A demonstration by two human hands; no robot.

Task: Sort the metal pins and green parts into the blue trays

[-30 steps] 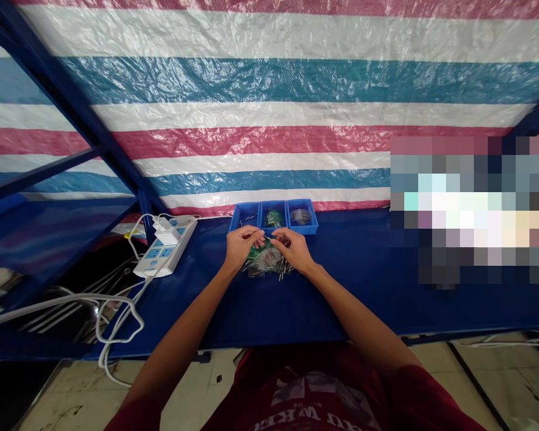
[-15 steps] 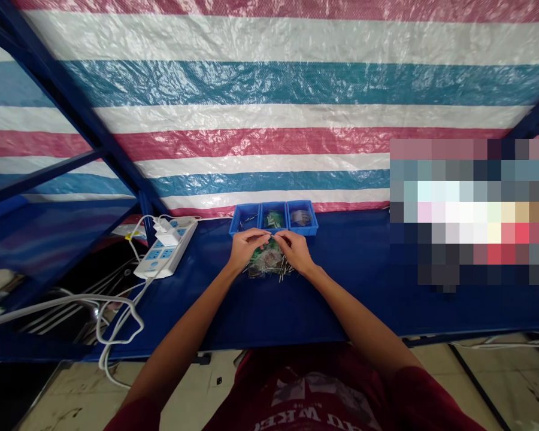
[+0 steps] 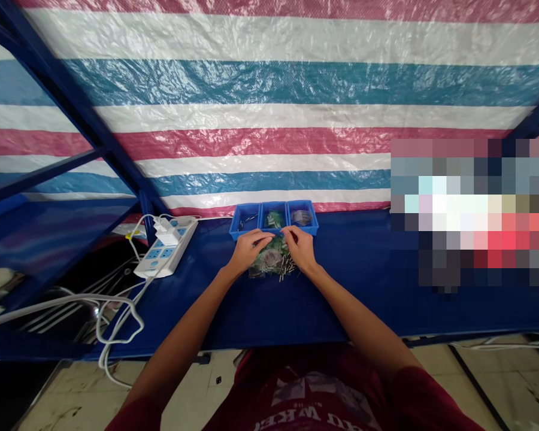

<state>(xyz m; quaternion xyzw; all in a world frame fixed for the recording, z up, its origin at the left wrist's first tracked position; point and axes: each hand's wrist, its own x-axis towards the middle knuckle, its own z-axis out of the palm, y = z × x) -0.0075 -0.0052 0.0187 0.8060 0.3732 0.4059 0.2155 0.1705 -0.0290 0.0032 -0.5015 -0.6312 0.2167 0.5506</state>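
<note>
Both my hands are on the blue table over a small pile of parts (image 3: pixel 269 261): green pieces, clear plastic bags and thin metal pins. My left hand (image 3: pixel 247 248) lies on the pile's left side with its fingers curled. My right hand (image 3: pixel 302 246) is on the right side, and its fingertips reach up to the front rim of three small blue bins (image 3: pixel 315 222). The left bin (image 3: pixel 245 216) holds a few pins, the middle bin (image 3: pixel 273 216) green pieces, and the right bin (image 3: pixel 302 214) clear pieces. Anything pinched in either hand is too small to see.
A white power strip (image 3: pixel 164 251) with a plug and white cables (image 3: pixel 117 311) lies at the left of the table (image 3: pixel 363 287). A striped tarp (image 3: pixel 269 120) hangs behind it on a blue frame (image 3: pixel 85 120). A blurred patch covers the right.
My fingertips were pinched together over the pile; now the hands have come apart. The right hand has moved up toward the bins and the left has settled on the pile.
</note>
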